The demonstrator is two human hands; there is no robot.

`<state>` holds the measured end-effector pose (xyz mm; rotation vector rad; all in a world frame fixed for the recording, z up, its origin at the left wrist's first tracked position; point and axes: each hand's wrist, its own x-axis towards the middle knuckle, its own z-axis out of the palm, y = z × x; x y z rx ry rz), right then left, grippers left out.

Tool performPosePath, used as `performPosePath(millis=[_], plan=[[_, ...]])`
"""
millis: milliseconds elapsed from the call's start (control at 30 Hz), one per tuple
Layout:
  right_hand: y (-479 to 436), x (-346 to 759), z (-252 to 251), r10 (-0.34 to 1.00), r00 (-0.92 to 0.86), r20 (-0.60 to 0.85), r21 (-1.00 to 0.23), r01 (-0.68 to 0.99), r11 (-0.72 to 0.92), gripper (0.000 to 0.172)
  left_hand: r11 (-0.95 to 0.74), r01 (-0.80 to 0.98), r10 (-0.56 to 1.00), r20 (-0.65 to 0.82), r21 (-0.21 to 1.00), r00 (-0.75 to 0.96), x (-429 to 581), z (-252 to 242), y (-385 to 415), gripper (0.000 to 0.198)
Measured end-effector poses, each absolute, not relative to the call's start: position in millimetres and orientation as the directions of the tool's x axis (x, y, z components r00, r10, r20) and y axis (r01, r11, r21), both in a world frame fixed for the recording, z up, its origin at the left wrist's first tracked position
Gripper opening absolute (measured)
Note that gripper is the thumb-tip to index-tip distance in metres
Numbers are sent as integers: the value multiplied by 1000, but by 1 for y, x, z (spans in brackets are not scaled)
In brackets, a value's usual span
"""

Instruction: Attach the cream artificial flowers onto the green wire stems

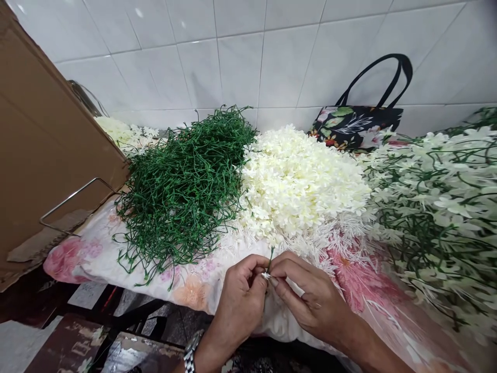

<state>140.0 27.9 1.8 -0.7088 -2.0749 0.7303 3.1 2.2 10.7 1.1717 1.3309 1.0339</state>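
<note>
In the lower middle of the frame, the left hand (pixel 243 292) and right hand (pixel 314 295) meet fingertip to fingertip over a flowered cloth (pixel 217 267). Between them is a single green stem (pixel 271 256), its top poking up above the fingers, with a small white piece (pixel 266 275) on it. The left grip is pinched on the stem; the right grip is closed on it too, thumb and forefinger together (which of them bears the white piece is hard to tell). A metal watch (pixel 190 355) circles the left wrist.

Just left of centre lies a big tangled heap of green stems (pixel 186 186). A mound of cream blossoms (pixel 303 181) touches it, right of centre, with thin white sprigs (pixel 341 246) along its lower edge. White flowers on green stalks (pixel 446 217) crowd the right side. A dark floral bag (pixel 357 124) stands against the tiled wall (pixel 240 67) at upper right, and a cardboard box (pixel 50 129) fills the upper left.
</note>
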Motion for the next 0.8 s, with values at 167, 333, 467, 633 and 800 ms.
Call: performPosePath(millis=[167, 333, 467, 633, 800], plan=[[29, 147, 2, 731, -420, 537, -708, 246, 662, 11, 173, 20, 980, -170, 985, -100, 5, 12, 6, 9], [28, 155, 5, 749, -363, 555, -689, 304, 658, 12, 143, -94, 971, -158, 985, -181, -2, 17, 14, 3], [26, 161, 8, 778, -313, 545, -712, 317, 627, 14, 78, -67, 966, -92, 995, -242, -7, 27, 32, 6], [24, 167, 8, 803, -227, 551, -762, 257, 595, 11, -49, 546, 972, 166, 837, -167, 3, 32, 66, 15], [22, 169, 6, 810, -249, 532, -794, 187, 579, 12, -72, 904, 973, 230, 422, -29, 20, 29, 89, 22]])
